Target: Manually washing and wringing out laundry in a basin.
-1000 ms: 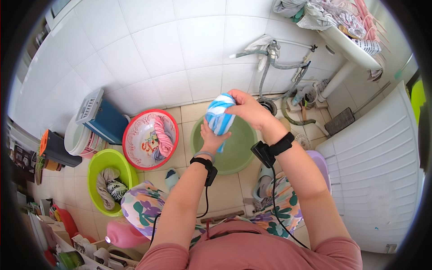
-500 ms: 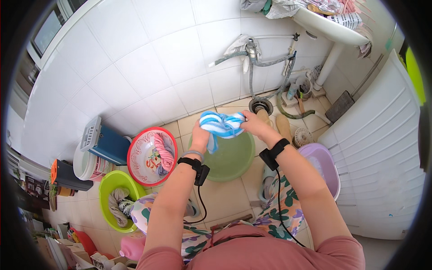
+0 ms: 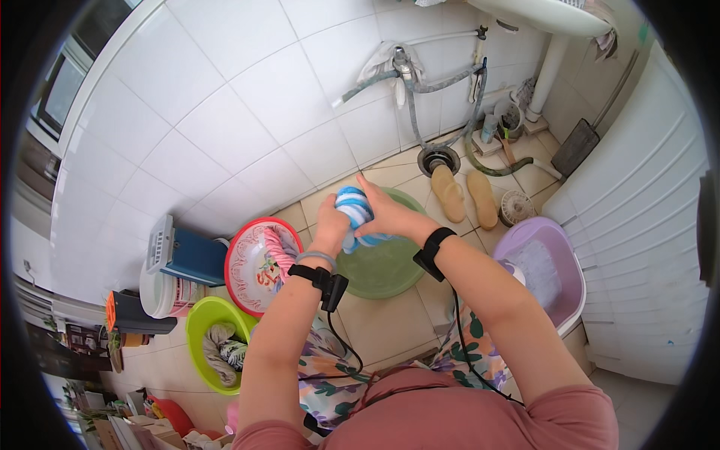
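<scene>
A blue-and-white striped cloth (image 3: 352,206) is bunched into a tight wad between my two hands, over the green basin (image 3: 386,274). My left hand (image 3: 328,225) grips its left side. On the other side my right hand (image 3: 386,212) is pressed round the wad, one finger reaching up past it. A loose end of the cloth hangs below my hands, above greenish water in the basin. The fingertips are partly hidden by the cloth and hands.
To the left stand a red-rimmed basin (image 3: 238,259) with pink cloth, a lime-green tub (image 3: 196,330) with clothes, and a blue box (image 3: 196,256). On the right are a purple tub (image 3: 576,281), tan insoles (image 3: 481,199), a floor drain (image 3: 438,160) and a white ridged panel (image 3: 637,225).
The cloth, stretched between my hands before, is now gathered into a compact wad. My right hand has moved left, closer to my left hand. The view has shifted slightly.
</scene>
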`<state>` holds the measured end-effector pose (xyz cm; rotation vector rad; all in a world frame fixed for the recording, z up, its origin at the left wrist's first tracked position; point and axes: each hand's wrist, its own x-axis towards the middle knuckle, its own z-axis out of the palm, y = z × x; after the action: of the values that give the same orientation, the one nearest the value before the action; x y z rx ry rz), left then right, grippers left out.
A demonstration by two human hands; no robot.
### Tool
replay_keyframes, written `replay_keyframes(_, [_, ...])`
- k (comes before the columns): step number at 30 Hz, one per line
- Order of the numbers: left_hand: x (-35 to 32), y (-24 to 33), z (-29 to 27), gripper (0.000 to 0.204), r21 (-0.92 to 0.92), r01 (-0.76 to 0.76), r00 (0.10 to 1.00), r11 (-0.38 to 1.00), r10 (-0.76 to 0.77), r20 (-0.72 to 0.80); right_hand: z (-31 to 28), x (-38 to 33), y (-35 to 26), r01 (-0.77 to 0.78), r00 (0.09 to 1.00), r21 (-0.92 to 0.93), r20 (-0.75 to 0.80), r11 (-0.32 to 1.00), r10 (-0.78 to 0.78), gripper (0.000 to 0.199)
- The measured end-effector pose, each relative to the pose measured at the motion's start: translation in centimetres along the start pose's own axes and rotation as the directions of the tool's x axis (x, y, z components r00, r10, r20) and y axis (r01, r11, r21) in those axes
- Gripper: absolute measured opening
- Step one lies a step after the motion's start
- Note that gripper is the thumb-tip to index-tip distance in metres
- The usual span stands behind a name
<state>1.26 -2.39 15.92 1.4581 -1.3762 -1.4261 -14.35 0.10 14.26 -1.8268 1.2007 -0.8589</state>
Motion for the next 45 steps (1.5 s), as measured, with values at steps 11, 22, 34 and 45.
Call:
replay_keyframes(11, [0.7, -4.0, -3.2, 0.056, -0.23, 0.069, 0.978, 0.971, -0.02, 0.207, 1.7, 1.8, -0.3, -0.147, 0.986, 0.078, 0.087, 0.986, 0.14, 0.088])
replay_keyframes(22, [-0.9, -8.2, -1.3, 0.105, -0.77, 0.604, 0.737, 0.208, -0.513, 0.44, 2.6, 3.3, 0.3, -0.049, 0.998, -0.091, -0.046, 0.995, 0.045, 0.05])
replay_keyframes(34, [1.1, -14.2, -0.7, 0.035, -0.919, 0.38, 0.866, -0.108, -0.306, 0.394, 5.0, 0.2, 2.5, -0.422, 0.906, 0.431, 0.233, 0.797, 0.354, 0.054])
replay_keyframes(45, [0.9, -14.2, -0.8, 0.042, -0.845, 0.432, 0.882, -0.315, -0.049, 0.469, 8.6, 3.2, 10.5, -0.42, 0.79, 0.902, 0.419, -0.103, 0.447, 0.077])
